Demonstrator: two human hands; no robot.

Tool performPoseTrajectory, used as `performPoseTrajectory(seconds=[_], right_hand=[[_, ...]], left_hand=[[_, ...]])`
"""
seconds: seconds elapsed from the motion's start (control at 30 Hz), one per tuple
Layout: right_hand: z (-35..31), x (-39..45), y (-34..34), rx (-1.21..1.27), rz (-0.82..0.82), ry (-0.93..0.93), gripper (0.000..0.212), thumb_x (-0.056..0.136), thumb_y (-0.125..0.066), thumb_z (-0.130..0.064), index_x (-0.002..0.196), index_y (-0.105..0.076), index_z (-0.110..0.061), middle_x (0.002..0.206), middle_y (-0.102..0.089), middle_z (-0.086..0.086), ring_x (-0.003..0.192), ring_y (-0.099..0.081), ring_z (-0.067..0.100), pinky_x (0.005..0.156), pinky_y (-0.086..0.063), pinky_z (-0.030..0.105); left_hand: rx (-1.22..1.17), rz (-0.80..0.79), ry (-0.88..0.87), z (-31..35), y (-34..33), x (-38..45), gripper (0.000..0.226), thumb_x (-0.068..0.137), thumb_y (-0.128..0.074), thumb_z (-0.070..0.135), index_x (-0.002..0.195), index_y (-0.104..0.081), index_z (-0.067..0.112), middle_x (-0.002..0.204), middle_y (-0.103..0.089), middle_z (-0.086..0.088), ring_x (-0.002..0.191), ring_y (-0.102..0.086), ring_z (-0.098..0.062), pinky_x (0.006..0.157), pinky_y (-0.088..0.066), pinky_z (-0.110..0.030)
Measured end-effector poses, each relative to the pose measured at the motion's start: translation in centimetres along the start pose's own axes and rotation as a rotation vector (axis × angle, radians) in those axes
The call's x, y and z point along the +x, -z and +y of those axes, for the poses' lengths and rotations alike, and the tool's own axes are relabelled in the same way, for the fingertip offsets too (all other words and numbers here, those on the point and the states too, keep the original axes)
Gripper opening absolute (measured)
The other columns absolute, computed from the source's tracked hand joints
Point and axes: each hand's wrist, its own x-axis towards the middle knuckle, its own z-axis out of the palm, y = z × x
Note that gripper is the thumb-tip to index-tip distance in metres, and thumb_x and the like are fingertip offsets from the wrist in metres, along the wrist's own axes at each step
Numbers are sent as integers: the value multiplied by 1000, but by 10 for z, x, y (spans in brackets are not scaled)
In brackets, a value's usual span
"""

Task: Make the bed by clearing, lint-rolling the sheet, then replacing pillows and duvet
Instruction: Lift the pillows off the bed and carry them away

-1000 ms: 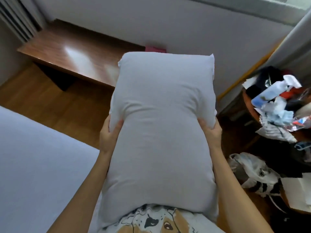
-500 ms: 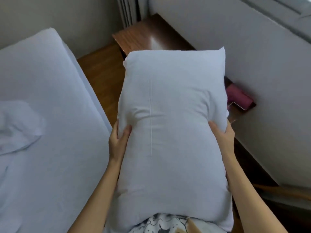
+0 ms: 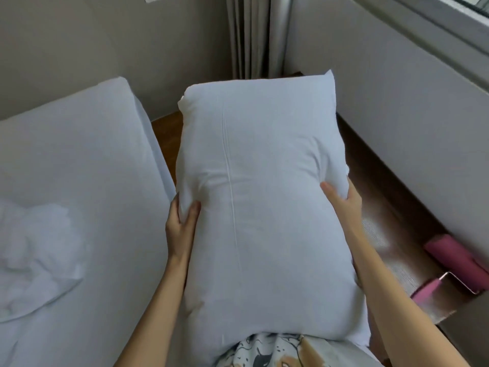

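Observation:
I hold a white pillow (image 3: 264, 202) lengthwise in front of my chest, beside the bed. My left hand (image 3: 181, 226) grips its left edge and my right hand (image 3: 341, 202) grips its right edge. The bed (image 3: 79, 160) lies to my left under a white fitted sheet. A crumpled piece of white bedding (image 3: 34, 250) rests on the sheet at the left. A pink lint roller (image 3: 455, 266) lies on the low wooden bench (image 3: 391, 234) to my right.
A narrow strip of wooden floor (image 3: 166, 139) separates the bed from the bench. Grey curtains (image 3: 254, 35) hang in the far corner. A wall with a window ledge (image 3: 423, 30) runs along the right, close behind the bench.
My view has swung left, from the cluttered table and bench toward the bed and the corner curtains. The pillow stays gripped in both hands the same way.

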Motion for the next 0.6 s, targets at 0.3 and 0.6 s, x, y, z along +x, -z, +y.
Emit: performPoseTrajectory(seconds=[0.3,0.6], right_hand=[[-43,187,-100,50,34,-25,20,86,-65,-26,101,-62,-39,89,-70,-18,82,-67,0,73,-50,26],[-94,340,-156,141,208,-94,19,87,-64,-24,101,-63,-37,85,-69,-19,76,-64,-4,67,-46,22]], left_hand=[[18,-46,38,46,-60,220,82,73,-57,60,142,-46,19,132,-57,1,113,-54,-12,84,-42,-9],[47,-198,86,112,-145,416,50,84,-58,55,131,-46,42,122,-58,18,107,-56,-1,92,-42,-28]])
